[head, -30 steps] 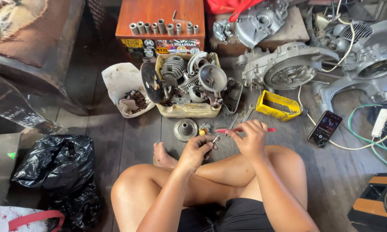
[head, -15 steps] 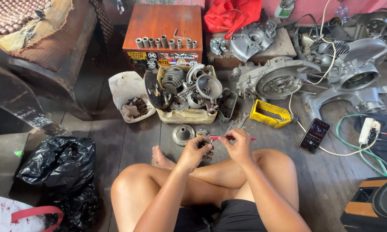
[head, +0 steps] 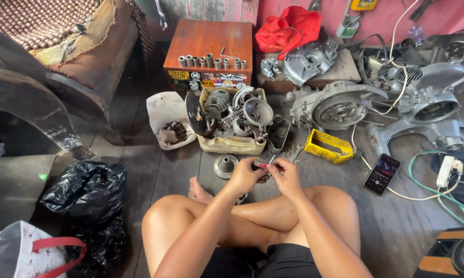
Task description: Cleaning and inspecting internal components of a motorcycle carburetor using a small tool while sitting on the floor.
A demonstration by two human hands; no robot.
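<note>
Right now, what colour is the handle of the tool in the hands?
Red, seen in the head view: the tool handle between left hand and right hand.

At frame centre, the small part held between the left hand (head: 245, 176) and right hand (head: 285, 176) is largely covered by the fingers; only a red handle tip (head: 263, 166) is seen, and its kind cannot be told. The white bag (head: 15, 252) at lower left is cut off by the frame edge. The speaker (head: 456, 255) at lower right is likewise cropped. The phone screen (head: 382, 173) is too small to be made out.
</note>
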